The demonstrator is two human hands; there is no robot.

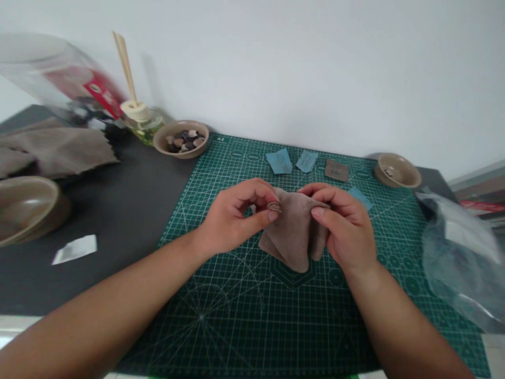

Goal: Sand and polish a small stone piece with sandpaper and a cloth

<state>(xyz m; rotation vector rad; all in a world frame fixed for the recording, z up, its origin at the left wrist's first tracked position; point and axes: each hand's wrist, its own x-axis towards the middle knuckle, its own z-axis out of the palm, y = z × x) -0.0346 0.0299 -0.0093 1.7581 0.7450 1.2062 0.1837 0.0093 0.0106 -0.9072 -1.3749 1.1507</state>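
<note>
A brown-grey cloth (294, 226) hangs in folds between my two hands, above the green cutting mat (236, 326). My left hand (242, 215) pinches its upper left part between thumb and fingers, with a small bunched edge showing at the fingertips. The cloth's upper right edge is gripped between the thumb and fingers of my right hand (343, 221). Its lower corners hang free. Behind my hands lie blue paper pieces (280, 161) and a small brown square (336, 170).
A bowl of stones (182, 139) and a reed diffuser (142, 121) stand at the back left. Nearer left are another bowl (29, 208), brown cloth (59, 150) and a white scrap (74, 249). A small bowl (397, 170) and plastic bag (461, 258) are right.
</note>
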